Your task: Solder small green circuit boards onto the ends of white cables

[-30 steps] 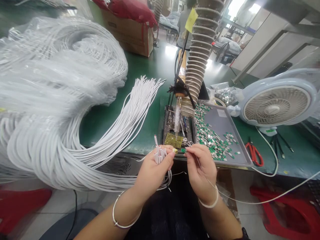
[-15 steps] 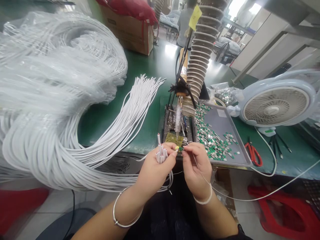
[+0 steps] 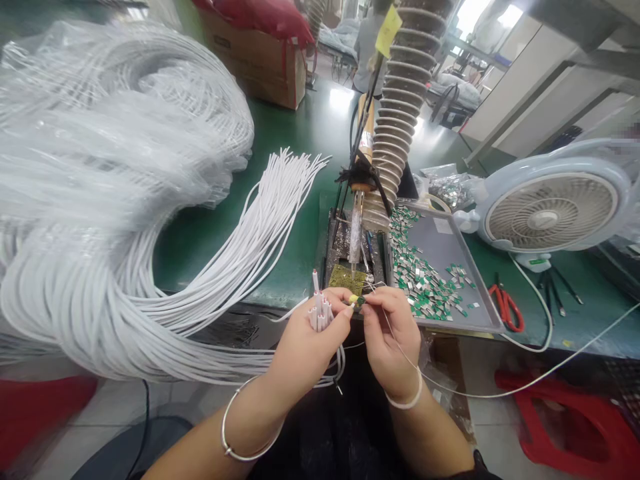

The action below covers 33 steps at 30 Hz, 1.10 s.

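Observation:
My left hand (image 3: 300,350) is closed around a bunch of white cables (image 3: 321,317), their cut ends pointing up. Its thumb and forefinger pinch a small yellow-and-green piece (image 3: 358,301), whose exact make-up is too small to tell. Against that piece's right end press the fingertips of my right hand (image 3: 393,340), also closed. A thin solder wire (image 3: 500,397) runs from the right side across that hand to its fingers. Just beyond the fingertips, a soldering iron (image 3: 356,227) hangs tip down over a yellowish sponge (image 3: 345,279) in a dark stand.
A grey tray (image 3: 473,267) holds many small green-and-metal connector boards. Red-handled cutters (image 3: 507,308) lie beside it, with a fan (image 3: 550,207) behind. A ribbed duct (image 3: 407,100) comes down near the iron. Plastic-wrapped cable coils (image 3: 115,153) cover the left. A person stands far back.
Both hands have shifted very slightly left, along with the view. My fingertips still meet at the yellow-and-green piece, which has turned or shifted a little.

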### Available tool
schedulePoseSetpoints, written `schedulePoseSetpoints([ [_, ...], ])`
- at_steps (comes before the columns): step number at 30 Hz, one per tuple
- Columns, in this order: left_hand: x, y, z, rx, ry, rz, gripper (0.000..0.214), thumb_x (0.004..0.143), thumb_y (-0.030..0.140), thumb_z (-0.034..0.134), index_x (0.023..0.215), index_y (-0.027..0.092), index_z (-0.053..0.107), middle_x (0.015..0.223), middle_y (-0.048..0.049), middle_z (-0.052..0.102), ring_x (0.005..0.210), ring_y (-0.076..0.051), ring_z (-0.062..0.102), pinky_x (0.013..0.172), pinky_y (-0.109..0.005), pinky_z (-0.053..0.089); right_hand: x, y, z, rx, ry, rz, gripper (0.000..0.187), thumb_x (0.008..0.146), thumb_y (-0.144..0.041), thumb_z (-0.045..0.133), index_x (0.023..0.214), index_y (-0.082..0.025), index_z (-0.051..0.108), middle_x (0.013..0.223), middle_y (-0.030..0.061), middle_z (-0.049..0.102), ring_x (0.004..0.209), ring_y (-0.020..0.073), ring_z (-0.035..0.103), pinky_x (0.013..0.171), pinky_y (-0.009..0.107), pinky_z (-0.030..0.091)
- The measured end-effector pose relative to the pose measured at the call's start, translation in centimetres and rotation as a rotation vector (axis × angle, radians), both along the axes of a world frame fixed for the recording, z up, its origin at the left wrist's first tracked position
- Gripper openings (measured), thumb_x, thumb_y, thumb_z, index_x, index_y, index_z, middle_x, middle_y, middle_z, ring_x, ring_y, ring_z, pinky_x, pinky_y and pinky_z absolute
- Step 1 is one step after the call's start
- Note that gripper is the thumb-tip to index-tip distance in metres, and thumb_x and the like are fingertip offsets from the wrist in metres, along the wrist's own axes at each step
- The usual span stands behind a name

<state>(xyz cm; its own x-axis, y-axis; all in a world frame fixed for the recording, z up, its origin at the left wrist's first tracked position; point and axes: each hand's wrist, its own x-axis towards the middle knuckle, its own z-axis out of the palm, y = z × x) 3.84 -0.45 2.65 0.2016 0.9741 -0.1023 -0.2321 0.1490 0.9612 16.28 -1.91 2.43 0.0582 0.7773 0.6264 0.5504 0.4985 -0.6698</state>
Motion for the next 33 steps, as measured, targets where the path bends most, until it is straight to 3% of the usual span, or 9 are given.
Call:
schedulePoseSetpoints([
  [9,0.0,-0.2,0.2,-0.008,-0.007,0.011,0.014,0.078,0.018,0.056,0.064,0.018,0.051,0.093,-0.0017,0.057,0.08,-0.013,0.053,0.066,-0.024,0.038,0.0,0.1,-0.2,0.016,0.033,0.04,0.025,0.081,0.0,0.05,0.095,-0.02,0.056,0.087,0.0017,0.053,0.085,0.0124,0.054,0.074,0.026,0.047],
  [14,0.1,0.0,0.3,-0.062,0.008,0.019,0.014,0.077,0.02,0.057,0.064,0.017,0.051,0.091,-0.0011,0.057,0.057,-0.006,0.043,0.052,-0.023,0.031,0.2,0.1,-0.3,0.028,0.011,0.054,0.025,0.082,0.0,0.049,0.097,-0.019,0.056,0.087,0.0022,0.054,0.085,0.0126,0.054,0.074,0.027,0.048],
  [18,0.3,0.4,0.6,-0.148,-0.02,0.035,0.015,0.074,0.022,0.057,0.062,0.016,0.05,0.088,-0.0016,0.057,0.045,-0.002,0.031,0.043,-0.023,0.023,0.3,-0.1,-0.7,0.068,-0.022,0.051,0.03,0.084,-0.004,0.044,0.108,-0.018,0.055,0.094,0.0061,0.056,0.09,0.016,0.055,0.076,0.033,0.051],
  [23,0.5,0.8,1.4,-0.227,-0.063,0.092,0.017,0.068,0.022,0.06,0.06,0.015,0.048,0.086,-0.0009,0.057,0.041,0.001,0.032,0.043,-0.021,0.023,0.2,-0.6,-2.1,0.136,0.101,0.023,0.038,0.088,-0.008,0.038,0.124,-0.019,0.046,0.102,0.009,0.058,0.084,0.0155,0.058,0.069,0.033,0.055],
  [26,0.5,0.9,1.6,-0.235,-0.089,0.095,0.018,0.068,0.021,0.06,0.058,0.016,0.046,0.07,0.003,0.055,0.039,0.0,0.032,0.043,-0.019,0.025,0.0,-0.7,-2.6,0.176,0.093,0.017,0.039,0.088,-0.009,0.041,0.125,-0.021,0.045,0.106,0.0092,0.061,0.088,0.0166,0.062,0.071,0.034,0.058],
  [29,0.5,0.9,1.7,-0.239,-0.097,0.073,0.013,0.071,0.021,0.058,0.065,0.017,0.048,0.048,0.0093,0.042,0.037,-0.002,0.029,0.043,-0.018,0.024,0.1,-0.5,-2.3,0.209,0.017,0.016,0.035,0.087,-0.008,0.043,0.119,-0.021,0.051,0.104,0.0084,0.064,0.092,0.0181,0.063,0.075,0.037,0.058],
  [33,0.5,1.0,1.8,-0.225,-0.117,0.046,0.007,0.074,0.021,0.056,0.076,0.017,0.052,0.044,0.0109,0.037,0.038,-0.003,0.027,0.042,-0.016,0.02,0.3,-0.3,-1.5,0.206,-0.048,0.015,0.031,0.085,-0.005,0.046,0.11,-0.02,0.057,0.102,0.0087,0.065,0.097,0.0189,0.062,0.08,0.038,0.057],
])
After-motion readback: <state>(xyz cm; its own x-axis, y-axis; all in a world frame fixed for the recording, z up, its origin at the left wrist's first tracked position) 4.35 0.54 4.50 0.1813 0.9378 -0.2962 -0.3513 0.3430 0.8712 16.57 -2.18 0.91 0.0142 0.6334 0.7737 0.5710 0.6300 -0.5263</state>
